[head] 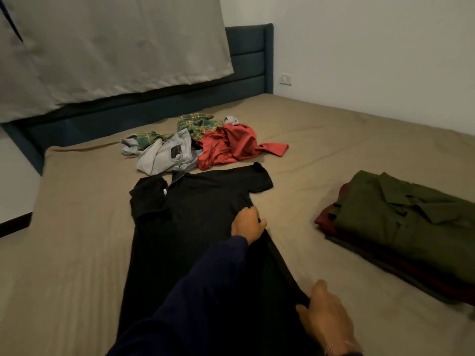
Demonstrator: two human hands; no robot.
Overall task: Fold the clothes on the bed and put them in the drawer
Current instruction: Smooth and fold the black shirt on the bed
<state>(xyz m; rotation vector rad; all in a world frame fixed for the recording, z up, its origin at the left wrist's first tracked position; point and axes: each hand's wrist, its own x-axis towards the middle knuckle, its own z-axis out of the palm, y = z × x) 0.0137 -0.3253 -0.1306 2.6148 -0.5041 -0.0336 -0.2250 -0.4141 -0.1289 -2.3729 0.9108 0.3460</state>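
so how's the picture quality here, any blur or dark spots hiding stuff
Head view: dim, warm room light; the black shirt reads as a near-flat dark mass, its folds hard to see. Wide-angle lens bends the bed edges and curtain. The right hand is softly blurred; the left hand sharper.

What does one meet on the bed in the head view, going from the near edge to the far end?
Right hand gripping the black shirt's hem → left hand gripping its side edge → black shirt laid flat → red garment in the unfolded heap → green plaid garment → dark blue headboard.
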